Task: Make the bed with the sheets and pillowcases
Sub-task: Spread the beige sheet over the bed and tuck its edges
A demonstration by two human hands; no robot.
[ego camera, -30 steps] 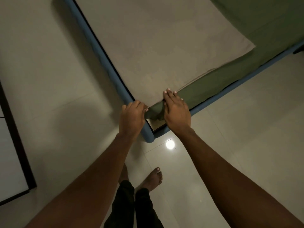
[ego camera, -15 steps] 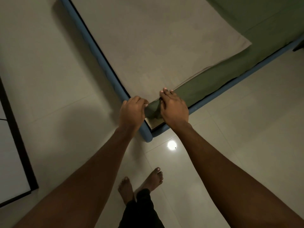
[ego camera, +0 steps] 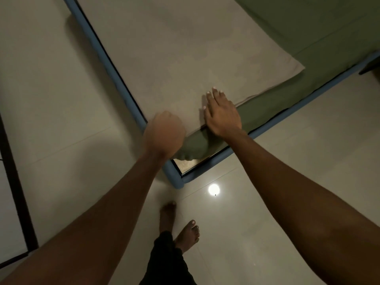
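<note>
- Left hand (ego camera: 164, 134): seen from the back and blurred. My fingers are curled under at the near corner of the beige sheet (ego camera: 185, 58). I cannot tell whether they grasp the cloth or are simply clenched.
- Right hand (ego camera: 223, 114): released, fingers straight and together. It lies flat across the near edge of the beige sheet, just right of the left hand, with the heel of the palm over the green sheet (ego camera: 308, 27).
- Beige sheet: spread flat on the bed, running up and away from both hands. Its far corner lies well right of the right hand.
- Green sheet: under the beige one, showing right of the right hand. A bunched fold (ego camera: 193, 147) sits between and just below the two hands.
- Bed frame (ego camera: 107, 58): blue, with its corner just below the left hand. A patch of bare bed base (ego camera: 186, 164) shows beneath the bunched fold.
- Floor (ego camera: 61, 99): pale glossy tile, with a lamp reflection (ego camera: 214, 189) below the right hand.
- Bare feet (ego camera: 187, 235): on the floor, well below both hands.
</note>
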